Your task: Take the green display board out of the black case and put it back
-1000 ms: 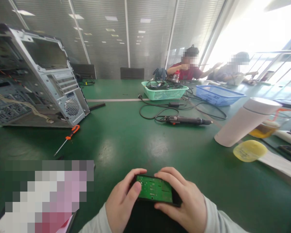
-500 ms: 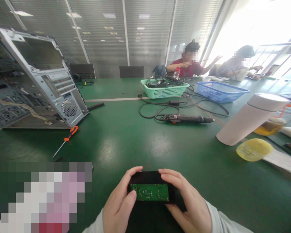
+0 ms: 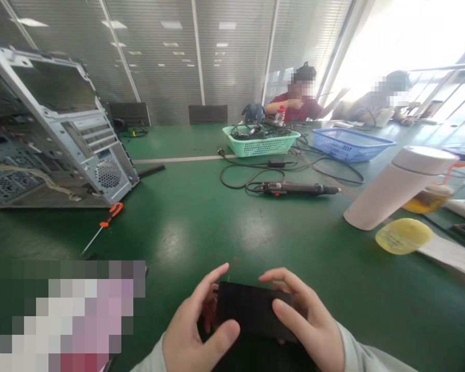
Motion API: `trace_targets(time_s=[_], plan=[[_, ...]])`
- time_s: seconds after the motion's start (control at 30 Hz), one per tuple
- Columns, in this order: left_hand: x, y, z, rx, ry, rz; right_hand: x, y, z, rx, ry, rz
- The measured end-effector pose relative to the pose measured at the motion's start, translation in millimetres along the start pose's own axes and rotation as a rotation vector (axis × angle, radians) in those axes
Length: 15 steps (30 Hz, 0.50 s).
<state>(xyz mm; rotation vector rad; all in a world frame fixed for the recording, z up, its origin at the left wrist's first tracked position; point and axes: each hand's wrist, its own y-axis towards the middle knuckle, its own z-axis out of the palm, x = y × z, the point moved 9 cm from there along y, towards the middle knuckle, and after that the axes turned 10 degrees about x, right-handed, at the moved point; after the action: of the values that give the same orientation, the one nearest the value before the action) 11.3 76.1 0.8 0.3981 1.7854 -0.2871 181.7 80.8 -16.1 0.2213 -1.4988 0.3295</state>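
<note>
A flat black rectangular casing is held low in front of me, its plain dark face toward the camera. My left hand curls around its left end, index finger raised off it and thumb near its lower left corner. At the opposite end my right hand grips it, thumb pressed on the dark face and fingers behind. The circuit board side is out of sight now. The lower part of the casing blends into a dark area beneath.
An open computer case stands at left, with an orange-handled screwdriver before it. Ahead lie a corded electric screwdriver, a green basket of cables and a blue basket. A white tumbler stands right. Two people sit beyond.
The casing has been turned over, so its green circuit board no longer shows and a black face does. My right thumb has come onto that face; my left thumb has shifted right.
</note>
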Motion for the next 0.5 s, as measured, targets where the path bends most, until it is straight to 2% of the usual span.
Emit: trace_targets(time_s=[0.07,0.17,0.33,0.5], plan=[[-5.4,0.6,4.0,0.032,0.021,0.033,-5.7,1.3,1.1,0.018,0.111,0.132],[-9.6,2.3,3.0,0.014,0.031,0.026,-12.2,2.2,0.7,0.044,0.201,0.319],[-13.2,7.3,3.4,0.040,-0.013,-0.015,-33.3,-10.1,29.2,0.313,0.417,0.667],[-16.8,0.3,-12.0,-0.150,0.114,-0.067,-32.1,-19.9,51.1,0.454,0.658,0.703]])
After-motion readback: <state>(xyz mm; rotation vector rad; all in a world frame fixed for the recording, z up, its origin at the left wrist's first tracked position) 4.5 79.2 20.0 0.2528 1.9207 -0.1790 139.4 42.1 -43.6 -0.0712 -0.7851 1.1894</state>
